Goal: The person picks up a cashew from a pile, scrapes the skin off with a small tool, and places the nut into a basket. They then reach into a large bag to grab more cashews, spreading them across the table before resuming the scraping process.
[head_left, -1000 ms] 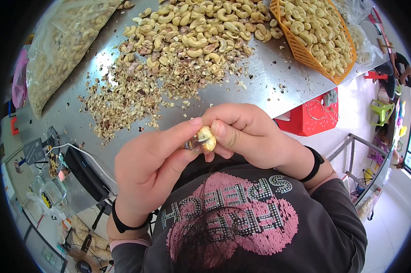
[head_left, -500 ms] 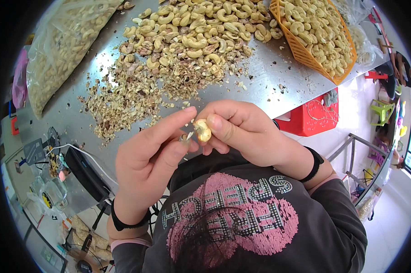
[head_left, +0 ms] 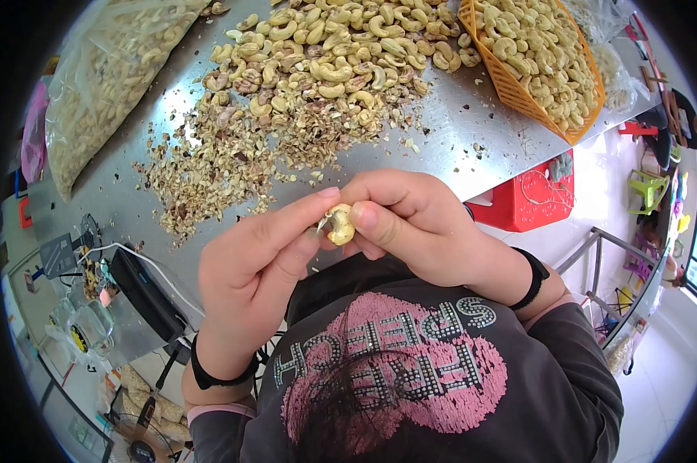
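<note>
Between the thumb and fingers of my right hand point(head_left: 406, 224) is a single pale cashew nut point(head_left: 340, 224), held over my lap at the table edge. My left hand point(head_left: 267, 243) is closed at the fingertips on a small thin blade point(head_left: 321, 224), mostly hidden by the fingers. The blade's tip meets the inner curve of the nut, and the left index finger reaches to its top. Beyond both hands, a heap of cashews point(head_left: 333, 69) and a spread of broken skin flakes point(head_left: 209, 170) lie on the metal table point(head_left: 456, 147).
An orange basket point(head_left: 510, 96) full of cashews stands at the far right. On the left lies a large clear bag point(head_left: 105, 92) of cashews. A red stool point(head_left: 529, 197) is beyond the table's right edge. A black case point(head_left: 144, 293) sits at the left with a white cable.
My left hand has moved slightly right and up, bringing the blade against the nut. The nut has shifted a little left and turned in my right fingers.
</note>
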`<state>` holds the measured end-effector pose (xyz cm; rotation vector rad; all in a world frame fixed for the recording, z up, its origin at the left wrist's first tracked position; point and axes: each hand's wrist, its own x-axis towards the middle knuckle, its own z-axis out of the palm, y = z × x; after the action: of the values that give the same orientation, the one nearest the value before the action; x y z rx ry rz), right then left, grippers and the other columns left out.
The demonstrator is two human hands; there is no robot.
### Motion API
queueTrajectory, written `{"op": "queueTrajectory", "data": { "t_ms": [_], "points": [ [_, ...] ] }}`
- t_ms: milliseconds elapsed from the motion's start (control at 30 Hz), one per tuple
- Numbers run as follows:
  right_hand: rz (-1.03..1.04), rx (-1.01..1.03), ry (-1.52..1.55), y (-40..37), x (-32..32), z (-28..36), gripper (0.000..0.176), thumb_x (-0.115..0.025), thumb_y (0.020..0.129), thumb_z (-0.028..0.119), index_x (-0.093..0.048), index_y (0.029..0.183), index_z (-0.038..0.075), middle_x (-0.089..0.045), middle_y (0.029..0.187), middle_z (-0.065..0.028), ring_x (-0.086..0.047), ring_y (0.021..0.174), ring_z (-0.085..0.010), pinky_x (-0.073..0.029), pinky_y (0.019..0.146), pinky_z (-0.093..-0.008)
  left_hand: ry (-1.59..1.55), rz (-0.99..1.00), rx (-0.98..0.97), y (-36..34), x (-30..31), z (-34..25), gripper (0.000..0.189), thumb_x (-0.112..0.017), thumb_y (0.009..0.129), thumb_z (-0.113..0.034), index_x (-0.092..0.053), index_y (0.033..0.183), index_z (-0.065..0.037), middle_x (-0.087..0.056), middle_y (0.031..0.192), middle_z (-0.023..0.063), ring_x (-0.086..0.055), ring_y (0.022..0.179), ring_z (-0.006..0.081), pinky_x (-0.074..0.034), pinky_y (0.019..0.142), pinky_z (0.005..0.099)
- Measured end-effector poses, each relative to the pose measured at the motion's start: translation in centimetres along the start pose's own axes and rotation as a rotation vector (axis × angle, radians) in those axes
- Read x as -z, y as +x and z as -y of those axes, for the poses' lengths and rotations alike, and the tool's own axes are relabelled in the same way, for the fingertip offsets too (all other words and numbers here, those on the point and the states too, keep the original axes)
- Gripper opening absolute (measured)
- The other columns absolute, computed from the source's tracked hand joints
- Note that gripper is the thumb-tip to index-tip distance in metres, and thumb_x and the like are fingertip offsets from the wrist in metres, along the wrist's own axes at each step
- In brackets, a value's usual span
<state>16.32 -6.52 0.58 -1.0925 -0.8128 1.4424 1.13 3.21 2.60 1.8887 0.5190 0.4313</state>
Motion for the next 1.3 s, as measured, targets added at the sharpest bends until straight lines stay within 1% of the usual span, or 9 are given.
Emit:
{"op": "queueTrajectory", "data": {
  "t_ms": [67,167,467,633,800,900,967,1067,1300],
  "points": [
    [-0.006,0.026,-0.009,-0.01,0.01,-0.19,0.021,-0.043,0.087,0.020,-0.053,0.084,0.002,-0.046,0.064,0.0006,-0.043,0.058,-0.0052,-0.038,0.053,-0.0191,-0.209,0.041,0.267,-0.09,0.16,-0.52,0.024,-0.050,0.081,-0.005,-0.057,0.104,-0.005,-0.061,0.081,0.0056,-0.050,0.056,0.0063,-0.038,0.049,0.0177],
    [-0.012,0.059,-0.027,-0.04,-0.01,-0.37,0.020,-0.043,0.087,0.019,-0.053,0.085,0.002,-0.046,0.064,0.0004,-0.043,0.058,-0.0055,-0.038,0.053,-0.0194,-0.472,-0.019,0.364,-0.17,-0.01,-0.25,0.025,-0.047,0.082,-0.005,-0.055,0.105,-0.004,-0.060,0.083,0.0048,-0.046,0.055,0.0028,-0.036,0.047,0.0152],
    [-0.064,0.069,-0.043,-0.06,-0.03,-0.24,0.018,-0.046,0.086,0.017,-0.053,0.086,0.001,-0.053,0.074,-0.0021,-0.049,0.068,-0.0070,-0.041,0.061,-0.0209,-0.168,0.017,0.141,-0.05,-0.17,-0.11,0.026,-0.049,0.081,-0.003,-0.055,0.106,-0.005,-0.060,0.084,0.0045,-0.049,0.057,0.0043,-0.038,0.049,0.0161],
    [-0.115,0.053,0.026,-0.06,-0.22,-0.15,0.016,-0.050,0.084,0.015,-0.054,0.088,0.000,-0.054,0.078,-0.0021,-0.049,0.071,-0.0065,-0.041,0.064,-0.0210,-0.169,-0.004,0.156,-0.17,-0.30,0.11,0.026,-0.049,0.081,-0.003,-0.056,0.105,-0.005,-0.060,0.084,0.0047,-0.049,0.057,0.0049,-0.038,0.049,0.0164],
    [-0.034,-0.032,0.202,-0.05,0.08,0.04,0.016,-0.054,0.082,0.015,-0.054,0.088,0.000,-0.054,0.078,0.0000,-0.048,0.071,-0.0048,-0.040,0.064,-0.0195,-0.240,-0.012,0.160,-0.30,-0.16,0.30,0.026,-0.049,0.080,-0.002,-0.055,0.106,-0.004,-0.060,0.084,0.0054,-0.048,0.056,0.0048,-0.038,0.049,0.0167],
    [0.015,-0.022,0.275,-0.01,0.24,-0.25,0.018,-0.055,0.082,0.017,-0.053,0.087,0.000,-0.053,0.076,0.0000,-0.047,0.070,-0.0046,-0.040,0.063,-0.0191,-0.231,0.030,0.197,-0.22,0.16,-0.05,0.027,-0.049,0.080,-0.002,-0.054,0.106,-0.003,-0.060,0.086,0.0068,-0.053,0.062,0.0075,-0.041,0.054,0.0186],
    [0.017,-0.026,0.300,-0.04,0.19,-0.47,0.019,-0.055,0.082,0.018,-0.052,0.086,0.000,-0.053,0.075,0.0001,-0.047,0.069,-0.0047,-0.040,0.062,-0.0192,-0.201,0.077,0.082,0.15,0.00,-0.22,0.028,-0.050,0.079,-0.002,-0.054,0.107,-0.003,-0.060,0.089,0.0082,-0.057,0.071,0.0119,-0.044,0.061,0.0213],
    [0.021,-0.024,0.310,-0.06,0.15,-0.46,0.020,-0.055,0.081,0.019,-0.052,0.086,0.000,-0.052,0.074,0.0001,-0.047,0.068,-0.0048,-0.041,0.061,-0.0191,-0.212,0.101,0.096,0.04,0.06,-0.30,0.028,-0.050,0.079,-0.001,-0.054,0.106,-0.002,-0.061,0.090,0.0085,-0.058,0.078,0.0149,-0.044,0.066,0.0232],
    [0.047,-0.025,0.294,-0.07,0.24,-0.40,0.022,-0.056,0.081,0.020,-0.052,0.086,-0.001,-0.053,0.074,-0.0003,-0.048,0.067,-0.0052,-0.041,0.061,-0.0192,-0.061,0.127,-0.017,0.07,0.29,0.00,0.028,-0.050,0.077,0.000,-0.055,0.105,-0.002,-0.061,0.088,0.0072,-0.057,0.065,0.0119,-0.044,0.057,0.0216]
  ]
}}
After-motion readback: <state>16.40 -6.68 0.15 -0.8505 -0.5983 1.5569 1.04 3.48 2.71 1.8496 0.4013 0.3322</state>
